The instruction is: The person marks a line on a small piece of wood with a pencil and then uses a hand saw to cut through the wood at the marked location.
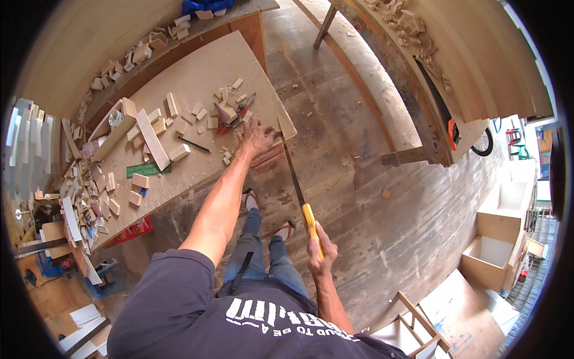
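My right hand (323, 248) is wrapped round the yellow handle of a handsaw (293, 173). Its long dark blade points away from me, and the tip lies by the near right edge of the wooden worktable (197, 66). On that edge, left of the blade tip, my left hand (257, 137) presses down with bent fingers; what they hold is mostly hidden. Just beyond it lie a dark red tool (226, 119) and small wood offcuts (212, 122). A dark green pencil (194, 144) rests to the left, near a pale wood strip (153, 139).
Wood blocks and scraps (107, 185) crowd the table's left side. A green flat piece (143, 170) lies under the strip. At the far right, a second saw with an orange handle (452, 134) is on another bench. Wooden boxes (493, 248) stand at right on the floor.
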The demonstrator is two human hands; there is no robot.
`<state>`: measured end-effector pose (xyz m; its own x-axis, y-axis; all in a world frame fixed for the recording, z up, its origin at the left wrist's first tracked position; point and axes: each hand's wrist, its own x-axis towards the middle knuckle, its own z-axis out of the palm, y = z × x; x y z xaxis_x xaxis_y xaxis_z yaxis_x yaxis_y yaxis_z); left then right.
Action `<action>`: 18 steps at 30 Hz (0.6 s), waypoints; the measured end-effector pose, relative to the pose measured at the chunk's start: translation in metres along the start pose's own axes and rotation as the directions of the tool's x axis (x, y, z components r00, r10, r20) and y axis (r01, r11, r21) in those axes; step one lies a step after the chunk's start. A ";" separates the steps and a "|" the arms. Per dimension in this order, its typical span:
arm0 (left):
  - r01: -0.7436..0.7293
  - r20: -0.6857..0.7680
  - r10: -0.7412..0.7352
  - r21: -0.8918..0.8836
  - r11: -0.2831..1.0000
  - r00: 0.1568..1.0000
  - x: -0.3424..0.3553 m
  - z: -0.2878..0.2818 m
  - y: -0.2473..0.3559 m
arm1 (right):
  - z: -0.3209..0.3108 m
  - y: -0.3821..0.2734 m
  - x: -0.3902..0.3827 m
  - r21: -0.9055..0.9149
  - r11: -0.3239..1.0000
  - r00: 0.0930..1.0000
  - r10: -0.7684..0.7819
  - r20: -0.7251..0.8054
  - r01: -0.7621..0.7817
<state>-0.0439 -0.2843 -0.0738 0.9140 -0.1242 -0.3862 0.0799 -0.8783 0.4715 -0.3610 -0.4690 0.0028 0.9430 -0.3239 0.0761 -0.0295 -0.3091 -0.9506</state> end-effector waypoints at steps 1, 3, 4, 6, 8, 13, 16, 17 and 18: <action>0.003 0.015 -0.003 -0.028 1.000 1.000 -0.002 -0.002 0.001 | -0.006 -0.004 -0.006 0.073 0.997 0.999 0.033 -0.040 -0.030; -0.006 -0.009 0.006 -0.050 0.999 1.000 -0.007 -0.006 0.004 | -0.012 -0.021 0.001 0.146 0.989 0.995 0.018 -0.102 -0.003; -0.013 -0.021 0.012 -0.060 0.998 1.000 -0.009 -0.005 0.006 | -0.012 -0.029 0.012 0.144 0.988 0.991 -0.029 -0.130 0.048; -0.033 -0.011 0.032 -0.050 0.998 0.999 -0.009 -0.004 0.006 | 0.000 -0.035 0.048 0.081 0.995 0.992 -0.051 -0.114 0.061; -0.092 0.008 0.093 -0.035 0.995 0.996 -0.001 -0.002 0.001 | 0.017 -0.017 0.070 0.113 0.993 0.998 0.047 -0.037 -0.043; -0.095 0.026 0.096 -0.016 0.995 0.995 0.003 0.004 0.004 | 0.061 0.004 0.107 0.126 0.992 1.000 0.003 -0.030 0.001; -0.160 0.003 0.160 0.060 0.985 0.987 0.031 0.031 -0.044 | 0.076 0.000 0.109 0.101 0.992 0.997 -0.073 0.006 0.072; -0.150 0.018 0.149 0.057 0.987 0.989 0.029 0.029 -0.034 | 0.076 0.006 0.110 0.083 0.992 0.996 -0.093 -0.016 0.094; -0.143 0.038 0.141 0.057 0.988 0.989 0.021 0.023 -0.016 | 0.074 0.012 0.109 0.088 0.994 0.998 -0.056 -0.023 0.058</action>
<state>-0.0348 -0.2835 -0.1075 0.9003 -0.2642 -0.3460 -0.0742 -0.8762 0.4762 -0.2337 -0.4424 -0.0225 0.9355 -0.3261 0.1362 0.0547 -0.2470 -0.9675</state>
